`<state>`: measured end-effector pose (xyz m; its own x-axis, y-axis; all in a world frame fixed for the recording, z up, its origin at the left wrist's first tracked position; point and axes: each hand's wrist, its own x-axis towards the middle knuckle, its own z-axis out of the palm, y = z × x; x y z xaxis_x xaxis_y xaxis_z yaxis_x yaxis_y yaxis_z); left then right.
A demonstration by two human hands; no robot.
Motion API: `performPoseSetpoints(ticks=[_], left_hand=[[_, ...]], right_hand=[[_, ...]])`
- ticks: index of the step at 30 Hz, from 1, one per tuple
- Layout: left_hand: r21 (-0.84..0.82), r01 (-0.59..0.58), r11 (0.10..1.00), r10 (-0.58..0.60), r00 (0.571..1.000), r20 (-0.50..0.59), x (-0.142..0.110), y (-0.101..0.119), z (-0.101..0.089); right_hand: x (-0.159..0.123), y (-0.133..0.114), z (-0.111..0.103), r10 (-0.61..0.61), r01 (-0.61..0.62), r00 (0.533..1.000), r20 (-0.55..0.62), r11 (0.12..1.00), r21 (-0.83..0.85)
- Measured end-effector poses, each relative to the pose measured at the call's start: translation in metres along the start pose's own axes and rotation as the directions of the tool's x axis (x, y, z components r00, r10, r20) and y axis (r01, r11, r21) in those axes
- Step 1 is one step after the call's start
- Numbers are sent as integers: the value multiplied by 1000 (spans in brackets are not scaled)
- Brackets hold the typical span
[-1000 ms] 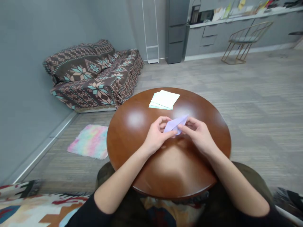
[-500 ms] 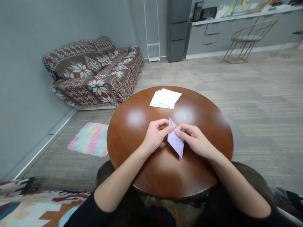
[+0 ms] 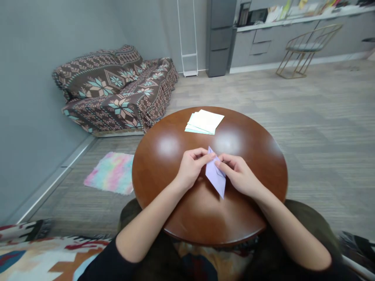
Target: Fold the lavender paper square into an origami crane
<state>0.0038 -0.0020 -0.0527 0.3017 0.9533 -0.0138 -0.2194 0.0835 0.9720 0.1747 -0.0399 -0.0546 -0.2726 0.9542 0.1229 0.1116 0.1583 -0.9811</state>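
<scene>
A folded piece of lavender paper (image 3: 216, 177), pointed at its far and near ends, is held above the round brown table (image 3: 155, 171). My left hand (image 3: 193, 166) pinches its far left part between thumb and fingers. From the right, my right hand (image 3: 236, 171) grips the upper right edge, its thumb lying on the paper's face. Both thumbs are close together near a crease. Fingertips behind the paper are partly hidden. Beyond my hands lies a fanned stack of pale square paper sheets (image 3: 206, 121).
A sofa under a patterned cover (image 3: 117, 88) stands at the back left, with a fluffy pastel rug (image 3: 111, 171) on the floor before it. A gold-framed chair (image 3: 304, 47) stands by the kitchen counter (image 3: 258, 43) at the back right.
The lavender paper has shifted slightly left and its near tip hangs a little lower. Both hands keep their hold, the right having moved slightly left.
</scene>
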Motion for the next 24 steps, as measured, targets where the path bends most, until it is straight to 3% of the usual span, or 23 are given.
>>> performPoseSetpoints(ticks=[6,13,19,24], left_hand=[[-20,9,1000,-10,999,-40,2,0,0],[-123,-63,990,38,980,-194,7,6,-7],[102,-41,994,42,999,-2,2,7,-4],[150,-29,988,28,1000,11,1,3,-3]], right_hand=[[-1,-1,0,0,1,999,34,1000,-21],[-3,0,3,43,-39,996,79,998,-51],[-2,4,2,23,-23,1000,-6,1000,9],[-1,3,2,49,-46,995,-90,998,42]])
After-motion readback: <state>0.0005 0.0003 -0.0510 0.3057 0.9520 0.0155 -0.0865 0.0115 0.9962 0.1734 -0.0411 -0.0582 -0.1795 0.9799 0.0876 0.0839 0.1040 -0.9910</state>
